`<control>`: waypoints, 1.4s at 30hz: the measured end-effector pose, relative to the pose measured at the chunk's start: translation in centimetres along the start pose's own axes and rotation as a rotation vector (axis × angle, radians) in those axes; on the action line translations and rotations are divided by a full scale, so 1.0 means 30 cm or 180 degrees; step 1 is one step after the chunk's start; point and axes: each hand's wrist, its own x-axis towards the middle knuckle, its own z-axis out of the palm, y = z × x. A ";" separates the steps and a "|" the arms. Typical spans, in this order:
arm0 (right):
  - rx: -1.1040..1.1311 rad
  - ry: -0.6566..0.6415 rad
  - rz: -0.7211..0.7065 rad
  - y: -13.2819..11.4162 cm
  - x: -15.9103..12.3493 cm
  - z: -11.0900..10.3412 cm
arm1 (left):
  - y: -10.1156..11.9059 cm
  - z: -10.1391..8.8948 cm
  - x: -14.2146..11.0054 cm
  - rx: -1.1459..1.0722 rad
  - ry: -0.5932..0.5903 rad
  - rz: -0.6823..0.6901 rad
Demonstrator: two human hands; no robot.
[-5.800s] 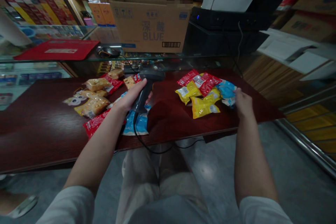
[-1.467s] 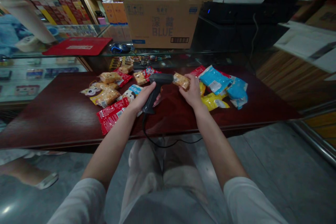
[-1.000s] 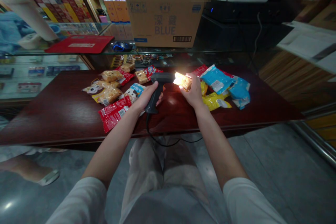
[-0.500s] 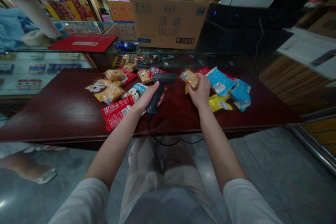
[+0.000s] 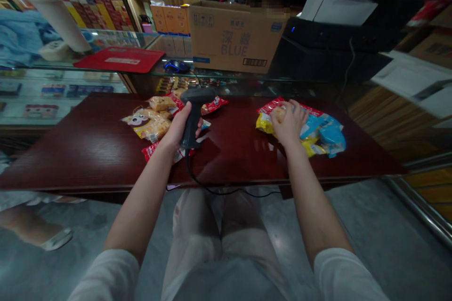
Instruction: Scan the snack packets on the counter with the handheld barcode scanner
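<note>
My left hand (image 5: 177, 128) is wrapped around the handle of a black barcode scanner (image 5: 191, 122), above the left group of snack packets. Beneath and beside it lie clear packets of tan snacks (image 5: 152, 124), a red packet (image 5: 149, 150) and a smaller red packet (image 5: 215, 104); the hand and scanner partly cover the group. My right hand (image 5: 290, 127) rests on the right group with its fingers curled over a small clear snack packet (image 5: 278, 114), mostly hidden. Around that hand are a yellow packet (image 5: 264, 123), a red packet (image 5: 271, 105) and blue packets (image 5: 332, 135).
The dark red wooden table (image 5: 229, 160) has the scanner's cable (image 5: 219, 193) hanging over its front edge. Behind stand a cardboard box (image 5: 236, 40), a computer mouse (image 5: 176, 66) and a red mat (image 5: 120, 59) on a glass counter. Another person's leg (image 5: 28, 228) shows at lower left.
My right hand has moved right and down, carrying the small snack packet onto the right group. My left hand has shifted left with the scanner, over the left packets.
</note>
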 end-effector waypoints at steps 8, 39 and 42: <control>0.0852 -0.1517 -0.0194 -0.441 0.072 0.361 | 0.011 -0.091 0.010 -0.0282 0.0241 -0.0135; 0.6212 -0.1533 0.2700 -0.117 -0.024 0.027 | -0.109 0.169 0.064 0.0118 -0.0925 -0.0101; 0.6395 -0.1554 0.2844 -0.123 -0.027 0.029 | -0.124 0.173 0.065 0.0023 -0.0937 -0.0150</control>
